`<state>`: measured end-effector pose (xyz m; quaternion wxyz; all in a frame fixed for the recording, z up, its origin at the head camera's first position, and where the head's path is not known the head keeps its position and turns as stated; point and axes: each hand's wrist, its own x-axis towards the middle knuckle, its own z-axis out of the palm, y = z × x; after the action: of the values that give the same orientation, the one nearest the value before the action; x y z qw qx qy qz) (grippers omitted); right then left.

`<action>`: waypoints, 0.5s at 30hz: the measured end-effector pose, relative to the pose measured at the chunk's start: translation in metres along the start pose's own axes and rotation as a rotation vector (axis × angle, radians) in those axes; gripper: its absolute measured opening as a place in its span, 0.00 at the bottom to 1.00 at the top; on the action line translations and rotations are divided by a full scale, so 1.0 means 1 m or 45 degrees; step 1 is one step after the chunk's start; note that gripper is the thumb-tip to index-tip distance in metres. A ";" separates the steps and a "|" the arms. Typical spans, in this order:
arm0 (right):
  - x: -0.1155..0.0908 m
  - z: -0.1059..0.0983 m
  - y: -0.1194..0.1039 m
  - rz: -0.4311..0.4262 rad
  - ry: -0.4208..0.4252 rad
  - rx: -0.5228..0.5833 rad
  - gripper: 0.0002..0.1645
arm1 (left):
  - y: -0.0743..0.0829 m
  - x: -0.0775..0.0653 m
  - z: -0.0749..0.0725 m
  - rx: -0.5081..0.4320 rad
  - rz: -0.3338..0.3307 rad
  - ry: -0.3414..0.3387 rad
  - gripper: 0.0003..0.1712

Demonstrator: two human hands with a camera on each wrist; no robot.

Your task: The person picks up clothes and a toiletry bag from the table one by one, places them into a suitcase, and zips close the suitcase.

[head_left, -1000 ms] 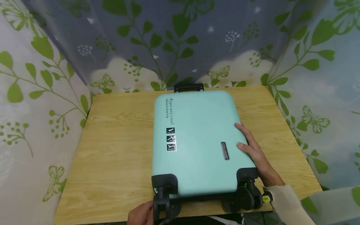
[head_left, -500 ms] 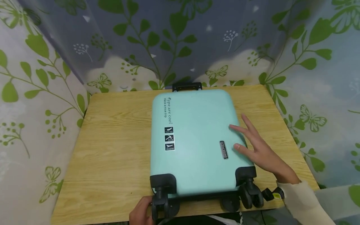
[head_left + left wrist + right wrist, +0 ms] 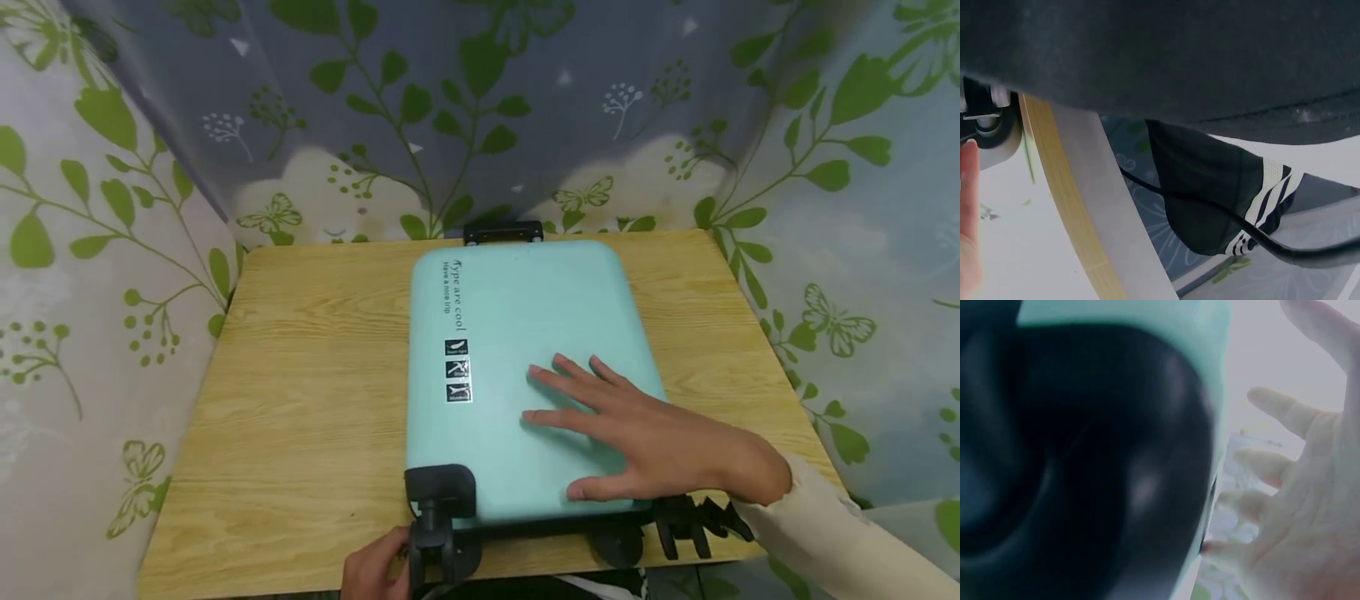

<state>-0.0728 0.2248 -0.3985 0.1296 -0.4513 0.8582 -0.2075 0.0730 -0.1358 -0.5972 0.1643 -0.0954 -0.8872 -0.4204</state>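
A mint-green suitcase [image 3: 517,317] lies flat, its black caster wheels toward me and its black handle [image 3: 502,233] at the far side. My right hand [image 3: 630,433] is spread, palm down, over the lower right of the shell, covering the logo plate. Daylight shows between that palm and the shell in the right wrist view, where the black corner guard [image 3: 1147,425] looms close. Low at the near left wheel [image 3: 431,542] is my left hand [image 3: 375,567], partly hidden behind the wheel. A straight finger [image 3: 969,200] reaches the dark wheel area in the left wrist view.
The suitcase rests on a wood-grain table [image 3: 300,375], its wheels near the front edge. Leaf-patterned curtains [image 3: 480,125] enclose the back and both sides. A black cable [image 3: 1210,206] hangs below the table edge in the left wrist view, near a striped dark garment [image 3: 1222,200].
My right hand has let go of the suitcase's right edge, lifted with fingers spreading, and moved left over the shell. The left hand stays by the near left wheel; the suitcase stays in place.
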 end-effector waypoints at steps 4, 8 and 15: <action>0.004 0.000 -0.015 -0.038 -0.068 0.007 0.48 | -0.003 0.001 -0.001 -0.004 0.070 0.012 0.22; 0.013 0.005 -0.023 -0.090 -0.121 -0.025 0.54 | -0.005 0.002 -0.003 0.006 0.106 0.005 0.22; 0.026 0.016 -0.034 -0.148 -0.160 -0.198 0.62 | -0.003 0.003 -0.008 0.016 0.146 -0.034 0.21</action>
<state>-0.0566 0.1829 -0.3972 0.1355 -0.5212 0.8342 -0.1186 0.0705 -0.1437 -0.5939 0.1769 -0.1509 -0.8850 -0.4034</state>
